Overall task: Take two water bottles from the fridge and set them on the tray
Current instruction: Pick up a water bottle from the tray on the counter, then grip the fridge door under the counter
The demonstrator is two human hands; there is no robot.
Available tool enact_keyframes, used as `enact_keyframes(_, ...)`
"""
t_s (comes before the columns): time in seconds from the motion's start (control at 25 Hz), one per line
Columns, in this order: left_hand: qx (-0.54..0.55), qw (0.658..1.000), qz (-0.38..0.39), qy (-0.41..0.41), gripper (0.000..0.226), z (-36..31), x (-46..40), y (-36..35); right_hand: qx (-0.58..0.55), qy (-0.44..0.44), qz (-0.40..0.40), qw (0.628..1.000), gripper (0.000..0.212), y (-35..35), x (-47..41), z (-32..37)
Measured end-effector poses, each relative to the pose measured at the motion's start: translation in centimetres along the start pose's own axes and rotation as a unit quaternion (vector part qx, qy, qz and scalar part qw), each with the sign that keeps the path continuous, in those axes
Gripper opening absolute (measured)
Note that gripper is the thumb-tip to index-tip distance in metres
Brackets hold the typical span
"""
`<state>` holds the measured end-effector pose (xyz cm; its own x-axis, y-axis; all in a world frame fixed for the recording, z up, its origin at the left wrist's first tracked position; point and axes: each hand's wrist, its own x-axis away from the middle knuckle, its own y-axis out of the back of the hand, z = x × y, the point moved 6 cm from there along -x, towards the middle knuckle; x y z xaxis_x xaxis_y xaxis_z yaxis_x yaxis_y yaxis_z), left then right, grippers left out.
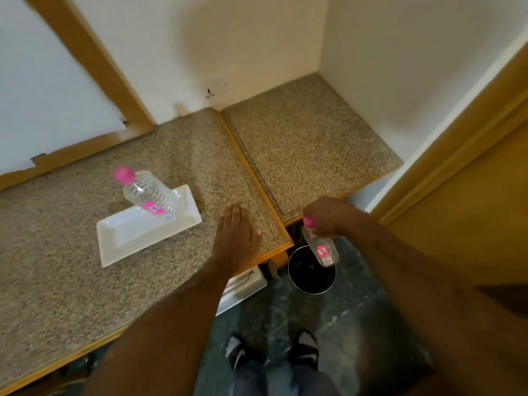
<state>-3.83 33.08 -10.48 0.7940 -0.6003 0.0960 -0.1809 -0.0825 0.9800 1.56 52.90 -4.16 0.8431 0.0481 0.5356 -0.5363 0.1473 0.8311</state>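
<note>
While the speckled desk fills the left and centre of the frame, I see the white tray lying on it at centre left. One water bottle with a pink cap stands on the tray's upper end. My left hand lies flat, palm down, on the desk edge right of the tray, its grip released and holding nothing. My right hand, right of centre, has its grip clenched round the neck of a second bottle, hanging off the desk above a dark round bin on the floor.
</note>
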Motion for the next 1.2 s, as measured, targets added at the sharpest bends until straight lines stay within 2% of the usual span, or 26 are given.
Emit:
enact_keyframes(0.12,-0.015,1.0,-0.025,0.011,0.068,0.0,-0.5,-0.6,-0.092,-0.033,-0.044,0.994,0.02,-6.0,-1.1,-2.6)
enact_keyframes(0.24,-0.007,0.999,-0.039,0.006,0.068,0.1,-0.5,-0.8,-0.168,-0.085,-0.049,0.981,0.019,-12.0,-1.8,-4.7)
enact_keyframes(0.4,0.0,0.998,-0.055,0.011,0.07,0.3,-0.9,-0.9,-0.193,-0.135,-0.003,0.972,0.035,-19.0,-4.6,-6.1)
enact_keyframes(0.48,-0.003,0.998,-0.062,0.011,0.07,0.4,-1.0,-1.1,-0.199,-0.154,0.016,0.968,0.033,-22.2,-6.2,-6.3)
enact_keyframes(0.56,-0.011,0.998,-0.063,0.016,0.07,0.5,-1.1,-1.4,-0.221,-0.171,-0.002,0.96,0.029,-24.4,-7.6,-6.4)
enact_keyframes(0.68,-0.026,0.998,-0.061,0.015,0.07,0.5,-1.1,-1.7,-0.245,-0.186,-0.038,0.951,0.031,-26.8,-8.9,-6.2)
enact_keyframes(0.84,-0.028,0.998,-0.06,0.016,0.07,0.3,-1.1,-1.6,-0.291,-0.224,-0.035,0.929,0.034,-29.4,-9.5,-5.5)
enact_keyframes(0.92,-0.021,0.998,-0.058,0.019,0.07,0.3,-1.1,-1.6,-0.304,-0.233,-0.046,0.923,0.028,-30.2,-8.8,-4.5)
enact_keyframes(1.08,-0.002,0.997,-0.069,0.022,0.068,0.1,-0.7,-1.2,-0.273,-0.204,-0.054,0.939,0.019,-31.4,-6.4,-0.4)
enact_keyframes(1.2,0.027,0.995,-0.096,0.027,0.058,0.3,1.7,-0.7,-0.248,-0.174,-0.05,0.952,0.014,-31.7,-4.6,4.5)
